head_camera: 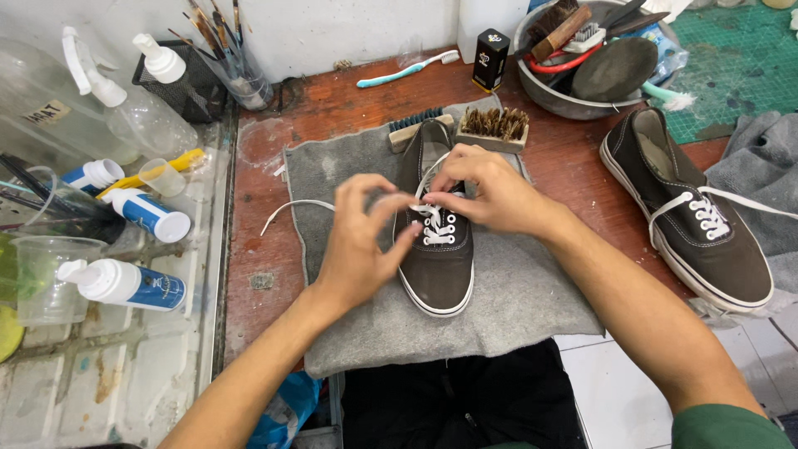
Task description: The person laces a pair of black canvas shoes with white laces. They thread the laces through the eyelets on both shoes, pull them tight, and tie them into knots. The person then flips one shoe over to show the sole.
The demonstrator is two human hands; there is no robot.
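Worn red-brown wooden table (pixel 332 104) against a white wall; tiled ledge to the left crowded with spray bottles and plastic cups, green cutting mat (pixel 740 58) at far right. I noted a grey towel (pixel 515 299) spread on the table, a dark grey sneaker (pixel 438 266) lying on it toe toward me. Left hand (pixel 362 241) pinched one white lace (pixel 434 223) end just beside the eyelets; right hand (pixel 486 189) had its fingers pressed together on the lace at the tongue. Loose lace end trailed left across the towel. Two brushes (pixel 495 126) lay behind the heel. A second sneaker (pixel 694 218) sat well apart, right, already laced. Metal bowl (pixel 540 87) of brushes behind.
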